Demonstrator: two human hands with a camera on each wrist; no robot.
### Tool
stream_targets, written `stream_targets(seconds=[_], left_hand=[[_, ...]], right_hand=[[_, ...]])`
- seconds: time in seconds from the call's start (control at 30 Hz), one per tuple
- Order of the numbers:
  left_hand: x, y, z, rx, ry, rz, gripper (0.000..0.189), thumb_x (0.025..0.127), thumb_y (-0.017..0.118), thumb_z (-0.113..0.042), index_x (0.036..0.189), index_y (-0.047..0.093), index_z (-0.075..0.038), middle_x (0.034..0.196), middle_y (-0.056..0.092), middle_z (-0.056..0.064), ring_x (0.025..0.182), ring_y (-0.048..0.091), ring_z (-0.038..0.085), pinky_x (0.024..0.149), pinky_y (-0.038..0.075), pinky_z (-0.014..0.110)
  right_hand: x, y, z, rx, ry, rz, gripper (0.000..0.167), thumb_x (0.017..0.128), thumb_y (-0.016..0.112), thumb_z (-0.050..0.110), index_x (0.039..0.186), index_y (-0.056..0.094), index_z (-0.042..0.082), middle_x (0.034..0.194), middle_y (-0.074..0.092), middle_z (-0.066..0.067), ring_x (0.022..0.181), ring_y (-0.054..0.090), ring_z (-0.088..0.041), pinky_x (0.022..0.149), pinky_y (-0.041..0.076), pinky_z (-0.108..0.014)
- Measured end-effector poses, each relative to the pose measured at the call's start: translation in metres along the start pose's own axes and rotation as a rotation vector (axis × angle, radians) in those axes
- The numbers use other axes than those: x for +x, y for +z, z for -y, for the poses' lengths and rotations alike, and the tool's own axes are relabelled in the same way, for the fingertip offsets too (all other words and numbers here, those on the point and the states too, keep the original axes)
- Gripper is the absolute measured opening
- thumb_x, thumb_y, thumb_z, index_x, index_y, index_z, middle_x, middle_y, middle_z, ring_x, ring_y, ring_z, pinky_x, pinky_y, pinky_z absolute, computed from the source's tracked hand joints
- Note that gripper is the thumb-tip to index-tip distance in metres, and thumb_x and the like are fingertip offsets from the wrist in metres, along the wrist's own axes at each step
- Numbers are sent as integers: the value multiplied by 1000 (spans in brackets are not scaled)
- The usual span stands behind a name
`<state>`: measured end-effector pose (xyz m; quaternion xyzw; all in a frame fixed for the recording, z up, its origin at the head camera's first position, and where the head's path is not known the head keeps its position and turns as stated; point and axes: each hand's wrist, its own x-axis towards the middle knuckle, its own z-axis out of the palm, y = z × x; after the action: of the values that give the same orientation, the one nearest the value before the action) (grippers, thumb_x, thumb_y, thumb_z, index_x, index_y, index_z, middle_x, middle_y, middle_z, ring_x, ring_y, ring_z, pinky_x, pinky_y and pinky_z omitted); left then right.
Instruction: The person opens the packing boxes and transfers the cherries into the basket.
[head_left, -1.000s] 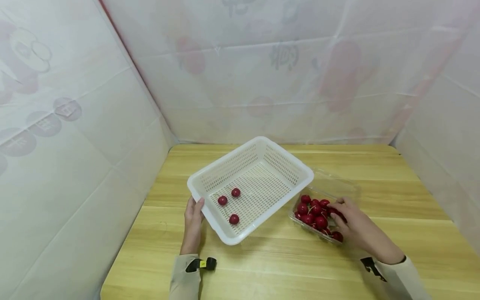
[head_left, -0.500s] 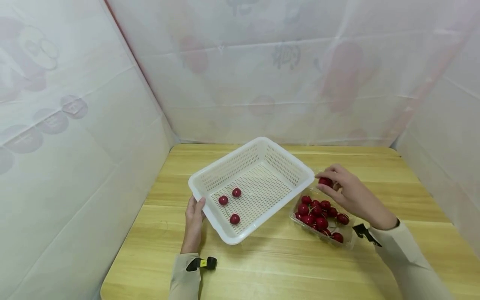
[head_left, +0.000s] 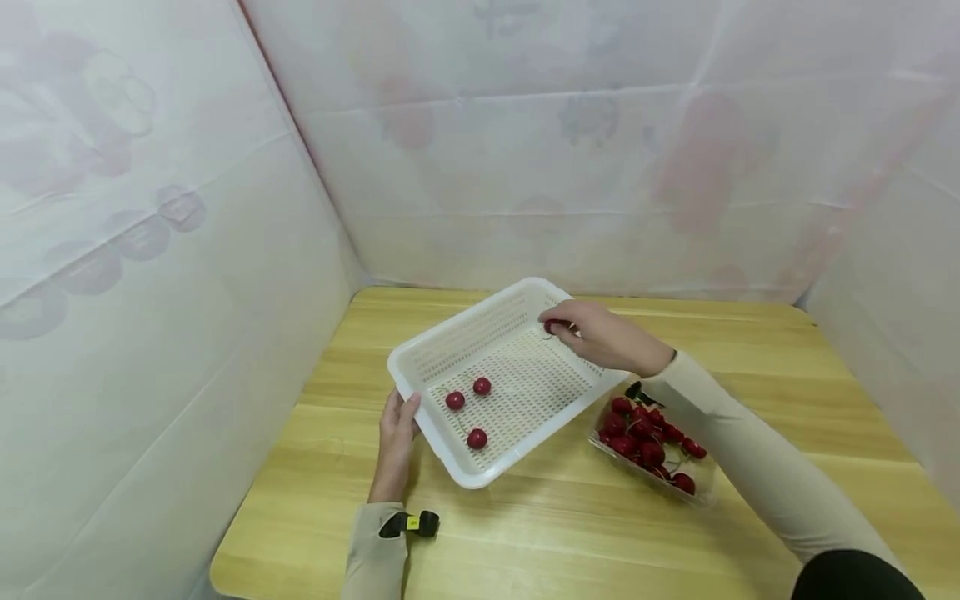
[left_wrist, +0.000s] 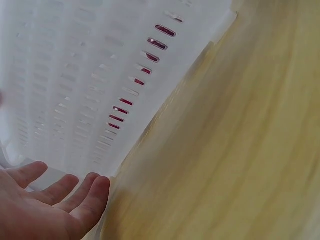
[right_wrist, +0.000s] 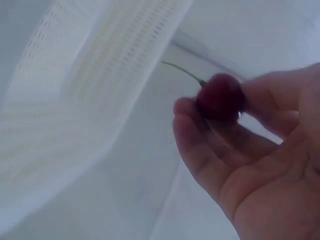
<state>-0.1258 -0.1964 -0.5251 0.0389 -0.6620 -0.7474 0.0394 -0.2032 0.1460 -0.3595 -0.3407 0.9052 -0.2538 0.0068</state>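
My right hand (head_left: 600,333) pinches a dark red cherry (right_wrist: 220,97) between thumb and fingers, its green stem pointing away. In the head view that hand is over the far right part of a white perforated plastic basket (head_left: 517,457). Three cherries, one of them a cherry (head_left: 477,438) near the front corner, lie on the basket's floor. My left hand (head_left: 397,433) grips the basket's left corner, thumb on the rim and fingers along the outer wall. In the left wrist view those fingers (left_wrist: 55,192) touch the basket's side, and red shows through its slots.
A clear plastic box (head_left: 701,496) holding several cherries (head_left: 651,454) stands right of the basket, partly covered by the right sleeve (head_left: 757,450). Wooden table (head_left: 517,542) lies beneath everything. White printed sheets (head_left: 585,183) rise at the back and sides.
My right hand has lifted a cherry from the clear box and carried it left over the basket. The left hand keeps its hold, and the view has shifted slightly.
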Motion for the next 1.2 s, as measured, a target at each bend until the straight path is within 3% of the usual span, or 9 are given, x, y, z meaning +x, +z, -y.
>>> stream_targets(seconds=[0.13, 0.27, 0.4, 0.53, 0.67, 0.9, 1.07, 1.2], left_hand=[[1, 2, 1, 0, -9, -2, 58, 109, 51, -39, 161, 34, -20, 150, 56, 18, 127, 65, 33, 99, 60, 27], [2, 4, 1, 8, -4, -8, 58, 109, 51, -38, 161, 35, -19, 150, 56, 20, 127, 64, 37, 97, 60, 27], [5, 8, 2, 6, 4, -1, 58, 109, 51, -38, 161, 35, -18, 149, 55, 21, 128, 63, 39, 98, 61, 29], [5, 11, 2, 3, 6, 3, 58, 109, 51, -38, 160, 36, -18, 148, 56, 21, 127, 64, 38, 99, 61, 33], [4, 14, 2, 6, 1, 1, 57, 109, 51, -38, 160, 36, -18, 148, 57, 20, 127, 64, 38, 98, 61, 31], [5, 17, 3, -4, 11, 6, 57, 109, 51, -37, 160, 36, -16, 147, 57, 22, 127, 64, 39, 97, 61, 31], [4, 18, 2, 13, 2, 9, 57, 109, 51, -39, 160, 36, -18, 145, 59, 20, 125, 65, 37, 97, 61, 30], [3, 17, 2, 28, 2, 4, 57, 108, 51, -39, 160, 36, -19, 144, 59, 18, 124, 65, 38, 97, 61, 30]], right_hand=[[28, 21, 0, -83, -62, 134, 29, 102, 62, 6, 130, 67, 0, 118, 70, -13, 103, 66, -20, 89, 60, -35], [49, 44, 8, -175, -88, 334, 15, 92, 64, -5, 103, 74, 0, 102, 66, -13, 86, 58, -18, 76, 53, -29], [60, 62, 21, -249, -1, 548, 15, 88, 69, -7, 97, 73, 4, 94, 68, -6, 79, 56, -14, 70, 52, -25], [65, 76, 33, -322, 66, 673, 20, 85, 73, -8, 99, 73, 6, 84, 68, 1, 74, 56, -10, 64, 52, -22], [67, 85, 43, -393, 109, 720, 22, 83, 76, -6, 99, 73, 9, 81, 67, 3, 74, 60, -12, 68, 57, -23], [65, 103, 47, -515, 205, 763, 40, 81, 85, 4, 114, 68, 19, 106, 72, 0, 98, 69, -19, 91, 63, -35], [61, 110, 47, -492, 254, 764, 38, 80, 85, 4, 108, 65, 21, 105, 70, 1, 98, 68, -19, 89, 62, -33], [62, 102, 51, -482, 188, 769, 35, 80, 87, 6, 106, 66, 18, 98, 70, 2, 92, 68, -17, 85, 63, -32]])
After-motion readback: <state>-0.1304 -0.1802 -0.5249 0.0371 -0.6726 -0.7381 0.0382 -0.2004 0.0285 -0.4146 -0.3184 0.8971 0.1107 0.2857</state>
